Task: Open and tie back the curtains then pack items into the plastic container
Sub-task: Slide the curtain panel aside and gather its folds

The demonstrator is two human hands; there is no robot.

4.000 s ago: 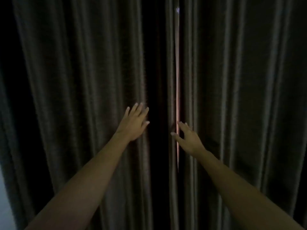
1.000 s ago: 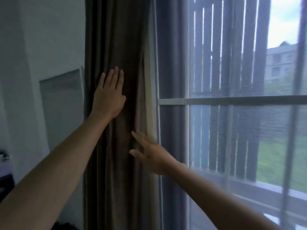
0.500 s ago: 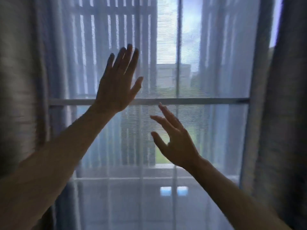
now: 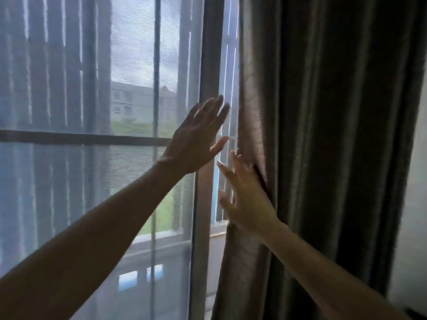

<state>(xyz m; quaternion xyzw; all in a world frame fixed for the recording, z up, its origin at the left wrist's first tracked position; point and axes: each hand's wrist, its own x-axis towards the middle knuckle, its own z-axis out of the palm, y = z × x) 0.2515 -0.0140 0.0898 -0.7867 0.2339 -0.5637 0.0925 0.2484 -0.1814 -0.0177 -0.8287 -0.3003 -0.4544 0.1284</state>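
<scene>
The dark brown right curtain point(image 4: 328, 144) hangs gathered in thick folds on the right side of the window. My right hand point(image 4: 247, 197) lies flat against the curtain's inner edge with its fingers spread and holds nothing. My left hand point(image 4: 198, 137) is raised just left of that edge, palm forward and fingers apart, in front of the window frame. It does not touch the curtain. The left curtain and the plastic container are out of view.
A sheer grey net point(image 4: 76, 172) covers the window panes point(image 4: 134, 105), with a horizontal bar point(image 4: 69, 136) across the middle. Buildings and grass show outside. A pale wall point(image 4: 413, 204) stands right of the curtain.
The view has swung from the left curtain across the window to the right curtain. Both hands moved right; my right hand now presses on the right curtain's edge.
</scene>
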